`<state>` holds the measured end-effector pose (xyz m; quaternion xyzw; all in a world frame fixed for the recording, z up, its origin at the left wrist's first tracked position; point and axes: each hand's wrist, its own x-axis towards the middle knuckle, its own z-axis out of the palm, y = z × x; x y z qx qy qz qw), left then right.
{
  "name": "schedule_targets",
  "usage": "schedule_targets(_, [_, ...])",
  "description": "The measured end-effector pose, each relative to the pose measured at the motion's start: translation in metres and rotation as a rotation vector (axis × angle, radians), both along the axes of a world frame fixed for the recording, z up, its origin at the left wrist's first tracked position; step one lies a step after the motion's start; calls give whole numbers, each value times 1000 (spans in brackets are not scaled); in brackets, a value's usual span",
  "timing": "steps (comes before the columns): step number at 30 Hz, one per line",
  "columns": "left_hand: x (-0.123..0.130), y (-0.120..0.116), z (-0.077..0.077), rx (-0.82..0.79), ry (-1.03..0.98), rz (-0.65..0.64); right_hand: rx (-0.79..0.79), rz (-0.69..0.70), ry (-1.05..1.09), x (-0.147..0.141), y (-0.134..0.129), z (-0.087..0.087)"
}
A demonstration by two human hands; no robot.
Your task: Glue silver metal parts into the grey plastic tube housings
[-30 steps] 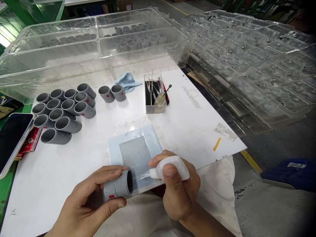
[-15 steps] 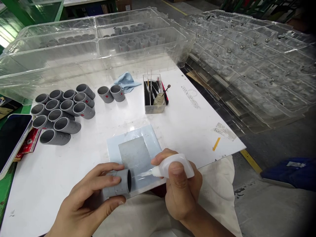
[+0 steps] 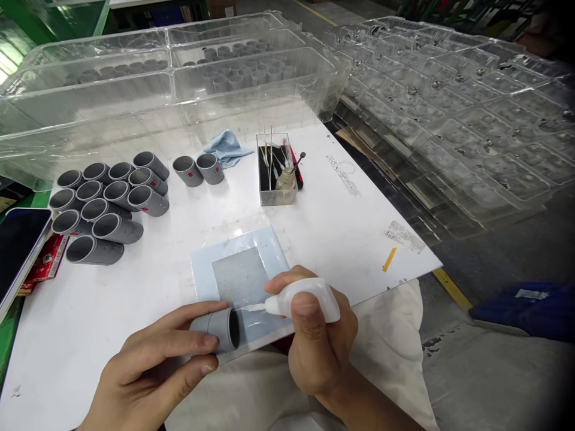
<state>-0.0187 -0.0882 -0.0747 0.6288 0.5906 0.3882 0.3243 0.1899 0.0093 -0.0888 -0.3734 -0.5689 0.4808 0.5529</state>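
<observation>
My left hand (image 3: 153, 365) grips a grey plastic pipe sleeve (image 3: 215, 330) with its open end facing right. My right hand (image 3: 318, 341) is shut on a white squeeze bottle (image 3: 305, 299), and its thin nozzle (image 3: 251, 308) reaches the sleeve's rim. Whether the tip touches the rim is hard to tell. Both hands are above a pale blue sheet (image 3: 206, 269) with a grey square pad (image 3: 238, 278) on it. The pad's lower part is hidden behind the sleeve and bottle.
Several grey sleeves (image 3: 110, 203) lie heaped on the white board (image 3: 341, 221), with a pair (image 3: 197, 169) beside a blue cloth (image 3: 227, 148). Behind stand a transparent box of brushes (image 3: 276, 179) and a transparent tray of sleeves (image 3: 171, 78). Stacked transparent trays (image 3: 449, 120) lie right.
The sleeve has turned in my left hand, and its red mark no longer shows. The bottle's nozzle now sits closer to the sleeve's rim. The whole view has shifted slightly.
</observation>
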Motion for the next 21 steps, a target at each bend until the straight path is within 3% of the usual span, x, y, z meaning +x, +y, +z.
schedule_targets(11, [-3, -3, -1, 2, 3, -35, 59, -8, -13, -3, 4, 3])
schedule_targets(21, [0, 0, 2, -7, -6, -45, 0, 12, -53, 0, 2, 4])
